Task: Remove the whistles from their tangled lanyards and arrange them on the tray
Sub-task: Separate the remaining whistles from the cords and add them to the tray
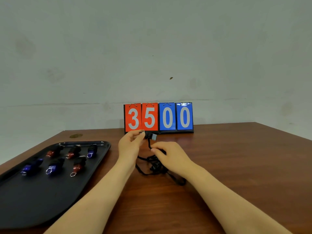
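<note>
the left hand (130,143) pinched the ring (141,132) of a whistle (150,136) and held it up off the table (219,166), so the cord (149,145) hung free. the right hand (168,153) pinched that cord just below, likely to work it loose from the lanyard tangle (157,167). six whistles already lay in two rows on the tray (33,200), well apart to the left.

We log a plain, sparsely furnished indoor room, kind unclear: bare pale wall (152,48), brown wooden surface (236,166), flip scoreboard (158,117) reading 35 and 00.
</note>
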